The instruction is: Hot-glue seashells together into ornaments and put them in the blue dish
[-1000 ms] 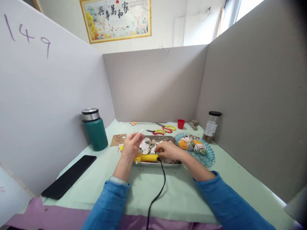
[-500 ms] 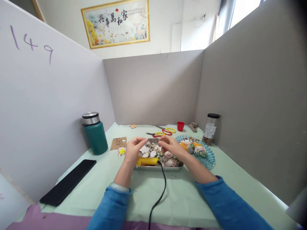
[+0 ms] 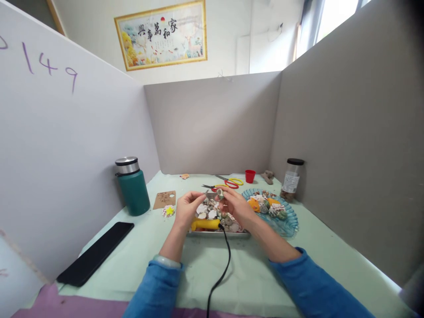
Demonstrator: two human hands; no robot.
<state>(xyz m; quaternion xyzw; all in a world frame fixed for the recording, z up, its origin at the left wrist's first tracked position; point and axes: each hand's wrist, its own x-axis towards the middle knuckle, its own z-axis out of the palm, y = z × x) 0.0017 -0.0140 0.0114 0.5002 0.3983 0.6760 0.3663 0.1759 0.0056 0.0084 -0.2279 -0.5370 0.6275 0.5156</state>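
Note:
My right hand [image 3: 234, 204] pinches a small greenish snail shell [image 3: 220, 193] with its opening turned toward me. Beside it my left hand [image 3: 186, 209] is closed at the fingertips on a tiny thin piece [image 3: 206, 192], too small to name. Both hands are raised over a metal tray [image 3: 228, 235] of mixed shells [image 3: 212, 214]. A yellow glue gun [image 3: 206, 224] lies across the tray's near left part, its black cord [image 3: 228, 260] running down toward me. The hands are close together but apart.
Left stand a green bottle [image 3: 133, 190], a black phone-like slab [image 3: 96, 252], a brown board [image 3: 164, 199] and a yellow-starred piece [image 3: 168, 211]. Scissors [image 3: 228, 182] and a red cup [image 3: 250, 176] are behind. Right are a blue plate of shells [image 3: 291, 223] and a jar [image 3: 291, 180].
The shell in my right hand has turned into view, and the thin piece at my left fingertips now shows. The camera view has shifted slightly.

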